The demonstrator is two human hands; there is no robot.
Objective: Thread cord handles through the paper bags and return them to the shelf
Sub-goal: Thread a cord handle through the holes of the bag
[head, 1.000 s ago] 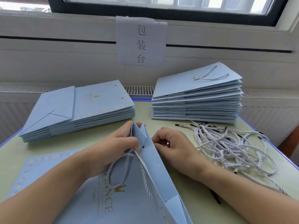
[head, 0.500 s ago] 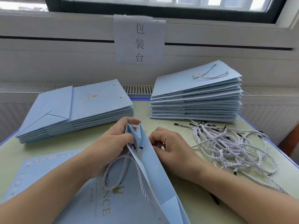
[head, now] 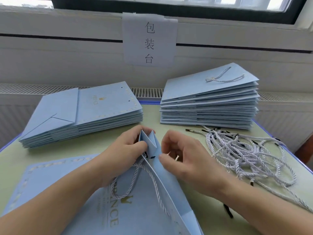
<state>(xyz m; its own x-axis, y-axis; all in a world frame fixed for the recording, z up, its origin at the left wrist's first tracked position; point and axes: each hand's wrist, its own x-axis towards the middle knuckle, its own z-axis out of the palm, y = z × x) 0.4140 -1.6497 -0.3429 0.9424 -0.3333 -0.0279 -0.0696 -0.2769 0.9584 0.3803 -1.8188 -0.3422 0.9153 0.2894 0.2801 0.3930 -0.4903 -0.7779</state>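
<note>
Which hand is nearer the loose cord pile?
Right. The right hand hovers just left of the cord pile; the left hand grips the bag farther left.

Window, radiator grille, perhaps daylight

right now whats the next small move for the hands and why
Probably the right hand should pinch the black cord tip poking through the bag wall and pull it through. Its fingers sit just beside the tip, while the left hand grips the bag's folded top.
</note>
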